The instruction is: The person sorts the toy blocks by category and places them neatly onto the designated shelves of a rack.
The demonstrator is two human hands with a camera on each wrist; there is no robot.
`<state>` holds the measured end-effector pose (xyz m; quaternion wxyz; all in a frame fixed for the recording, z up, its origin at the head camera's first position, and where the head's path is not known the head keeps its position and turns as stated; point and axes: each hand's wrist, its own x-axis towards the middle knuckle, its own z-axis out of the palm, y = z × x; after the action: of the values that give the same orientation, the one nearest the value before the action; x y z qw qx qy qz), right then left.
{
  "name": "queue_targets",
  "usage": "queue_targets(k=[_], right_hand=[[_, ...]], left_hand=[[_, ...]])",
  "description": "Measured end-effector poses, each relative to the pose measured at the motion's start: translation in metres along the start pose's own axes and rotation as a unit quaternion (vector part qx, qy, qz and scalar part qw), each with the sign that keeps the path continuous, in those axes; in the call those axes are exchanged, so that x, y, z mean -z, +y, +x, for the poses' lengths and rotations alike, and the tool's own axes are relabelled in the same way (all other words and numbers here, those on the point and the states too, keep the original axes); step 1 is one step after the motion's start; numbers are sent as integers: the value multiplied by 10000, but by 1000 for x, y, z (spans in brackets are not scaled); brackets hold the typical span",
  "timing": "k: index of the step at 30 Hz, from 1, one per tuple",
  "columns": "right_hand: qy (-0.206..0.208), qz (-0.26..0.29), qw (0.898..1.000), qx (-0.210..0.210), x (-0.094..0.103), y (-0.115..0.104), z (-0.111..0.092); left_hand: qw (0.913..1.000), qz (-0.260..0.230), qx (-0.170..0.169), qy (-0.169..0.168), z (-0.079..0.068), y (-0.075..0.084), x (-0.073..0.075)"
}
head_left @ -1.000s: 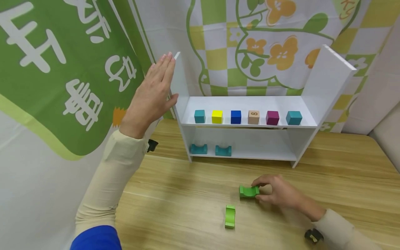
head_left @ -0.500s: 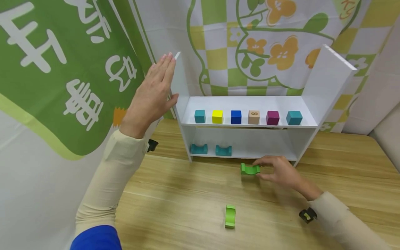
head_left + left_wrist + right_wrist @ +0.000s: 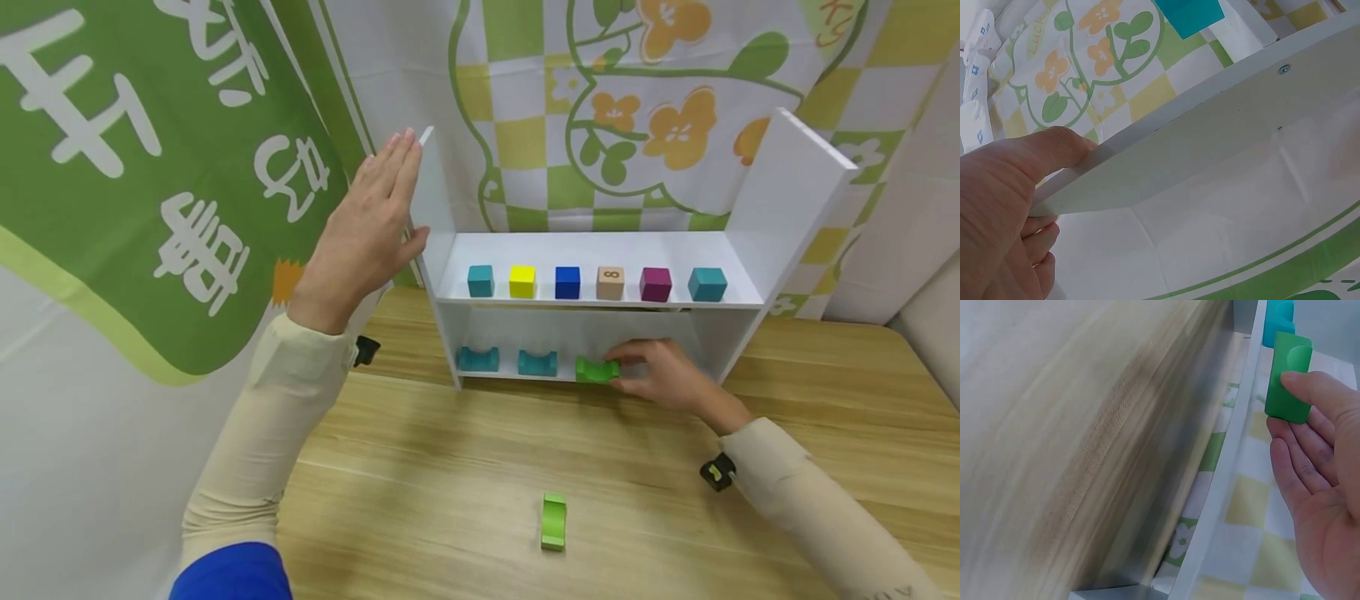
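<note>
My left hand grips the left side panel of a white two-level shelf. In the left wrist view, the thumb lies on one face of that panel and the fingers on the other. With thumb and fingers, my right hand pinches one end of a green block with a curved notch. This block is at the front of the lower level, notch up, right of two teal notched blocks. The right wrist view shows the thumb on the green block; whether it bears on the board is unclear.
Several coloured cubes, among them a yellow cube and a wooden cube marked 8, stand in a row on the upper level. Another green notched block lies on the wooden table. Printed cloth hangs behind the shelf.
My right hand has lifted the green notched block off the table and carried it away from me to the shelf's lower level. My left hand stays on the side panel.
</note>
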<state>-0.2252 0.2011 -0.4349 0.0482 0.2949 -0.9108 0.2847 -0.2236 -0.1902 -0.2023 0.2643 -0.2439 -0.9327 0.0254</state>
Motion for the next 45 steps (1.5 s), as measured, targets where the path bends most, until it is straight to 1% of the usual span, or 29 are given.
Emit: queue_targets(k=[7, 12, 20, 24, 26, 28, 31, 35, 38, 42, 45], right_hand=[[-215, 189, 9986, -441, -2, 1, 6], [-236, 283, 9981, -496, -3, 2, 9], [-199, 152, 9988, -417, -3, 5, 14], [-102, -3, 9987, -491, 1, -1, 12], [-43, -128, 9992, -388, 3, -6, 10], [3, -246, 9996, -157, 7, -11, 8], [18, -408, 9986, 330, 10, -20, 5], [-96, -528, 9934, 1018, 12, -35, -1], [-398, -510, 9893, 1307, 12, -48, -6], [-1042, -378, 9843, 1377, 5, -64, -12], [-1461, -324, 9773, 1502, -5, -74, -15]], left_hand=[[10000, -22, -72, 54, 1, 0, -1], [10000, -8, -72, 63, 2, 1, 0], [10000, -11, -25, 21, 2, 1, 2], [10000, -38, 0, -29, 1, 0, 1], [10000, -33, 11, -41, 1, 0, 0], [10000, -16, 8, -24, 0, -1, 0], [10000, 10, 2, -12, 0, -1, 0], [10000, 16, -4, -11, 0, -1, 0], [10000, 7, -8, -10, 0, 0, 0], [10000, -6, -2, -20, 1, 0, 0], [10000, -6, 1, -14, 1, -1, 0]])
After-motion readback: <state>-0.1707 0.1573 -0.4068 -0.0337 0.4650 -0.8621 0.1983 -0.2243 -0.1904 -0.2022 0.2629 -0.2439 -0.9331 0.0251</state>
